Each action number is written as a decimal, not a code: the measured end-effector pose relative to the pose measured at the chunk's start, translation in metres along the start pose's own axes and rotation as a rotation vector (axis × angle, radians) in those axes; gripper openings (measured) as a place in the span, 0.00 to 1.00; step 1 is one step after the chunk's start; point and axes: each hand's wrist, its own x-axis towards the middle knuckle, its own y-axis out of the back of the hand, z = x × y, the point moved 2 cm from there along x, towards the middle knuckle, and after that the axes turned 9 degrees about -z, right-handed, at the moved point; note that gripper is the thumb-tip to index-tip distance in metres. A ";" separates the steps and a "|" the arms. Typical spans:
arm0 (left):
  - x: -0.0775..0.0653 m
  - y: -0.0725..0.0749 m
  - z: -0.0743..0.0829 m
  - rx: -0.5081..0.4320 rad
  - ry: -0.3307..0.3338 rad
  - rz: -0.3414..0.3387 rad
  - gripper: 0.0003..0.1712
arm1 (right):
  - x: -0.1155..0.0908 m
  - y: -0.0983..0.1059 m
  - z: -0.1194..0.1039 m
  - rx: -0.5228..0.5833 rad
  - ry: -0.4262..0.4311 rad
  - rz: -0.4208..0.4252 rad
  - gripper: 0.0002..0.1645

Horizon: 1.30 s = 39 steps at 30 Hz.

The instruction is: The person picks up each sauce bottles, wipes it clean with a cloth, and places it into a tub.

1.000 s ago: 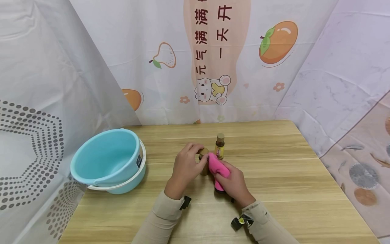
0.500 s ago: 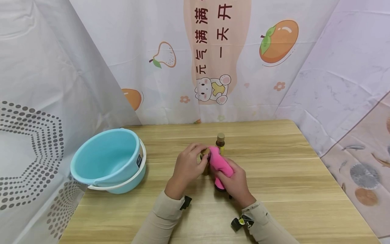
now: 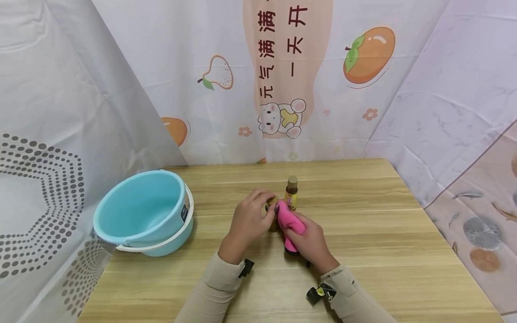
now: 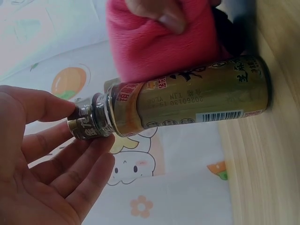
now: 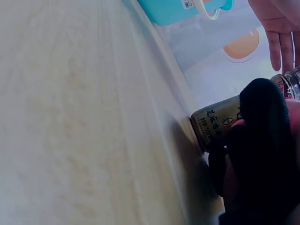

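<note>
A small glass bottle of sesame oil [image 4: 187,101] with a golden label stands upright on the table. My left hand [image 3: 246,220] pinches its cap [image 4: 82,124] between thumb and fingers. Bunched in my right hand [image 3: 310,237] is a plush pink cloth [image 3: 288,220] with a dark part at its lower end. The cloth lies against the bottle's side, and in the head view it hides part of the bottle. Just behind the cloth stands a second small brown bottle [image 3: 291,198], with a yellow label and a tan cap.
Two light-blue buckets [image 3: 141,244], one nested in the other, stand at the left of the wooden table [image 3: 383,233]. Printed curtains [image 3: 218,112] hang behind the table and along its sides.
My right hand moved the cloth up along the bottle and back down. The held bottle shifted slightly right. My left hand stays at the cap.
</note>
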 end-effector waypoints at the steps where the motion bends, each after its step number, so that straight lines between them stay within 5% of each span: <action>1: 0.000 0.000 0.000 -0.002 0.002 -0.001 0.13 | 0.000 0.000 0.001 -0.007 -0.014 -0.008 0.29; 8: -0.001 0.002 -0.001 0.001 0.011 0.001 0.15 | 0.001 -0.002 0.004 -0.056 -0.046 -0.030 0.28; 15: 0.000 0.003 -0.002 0.000 0.056 0.102 0.17 | 0.001 -0.003 0.005 -0.077 -0.066 -0.034 0.28; 23: 0.000 -0.002 -0.003 -0.022 0.086 0.078 0.18 | 0.000 -0.003 0.005 -0.071 -0.055 -0.010 0.29; 39: 0.000 0.000 -0.002 -0.021 0.003 0.081 0.11 | -0.003 -0.001 -0.006 0.051 0.156 0.108 0.31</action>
